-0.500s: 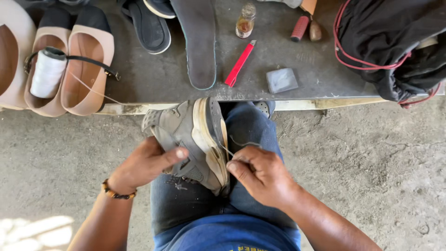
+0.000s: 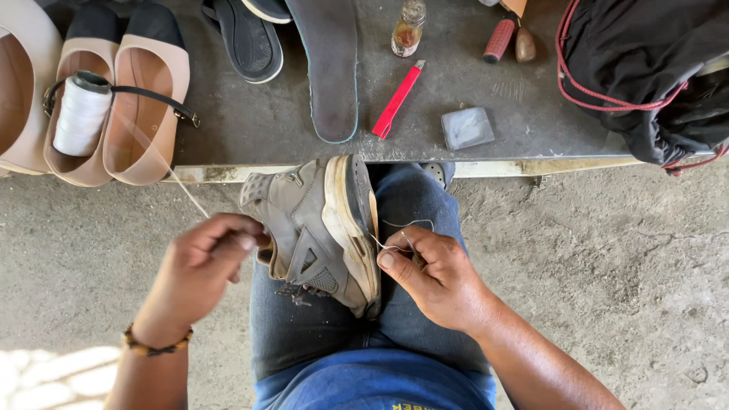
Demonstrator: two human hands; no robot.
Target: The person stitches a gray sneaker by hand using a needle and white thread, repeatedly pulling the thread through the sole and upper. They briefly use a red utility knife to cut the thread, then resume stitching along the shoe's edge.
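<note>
Left hand (image 2: pixel 203 262) has slid off the worn grey high-top sneaker (image 2: pixel 319 231) and now pinches the thin white thread (image 2: pixel 186 190) pulled taut. Right hand (image 2: pixel 433 269) stays pinched on thread at the sole. Sneaker's on the lap, below the grey counter (image 2: pixel 250 121).

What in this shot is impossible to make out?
All in the head view:
- Tool in the right hand: hidden by its fingers.
- Whether the left hand pinches the thread: curled fingers cover it.
- Stitches along the grey shoe sole: too small.
- Black bag: cut off by the frame's edge.
- Small bottle: top cropped.
</note>
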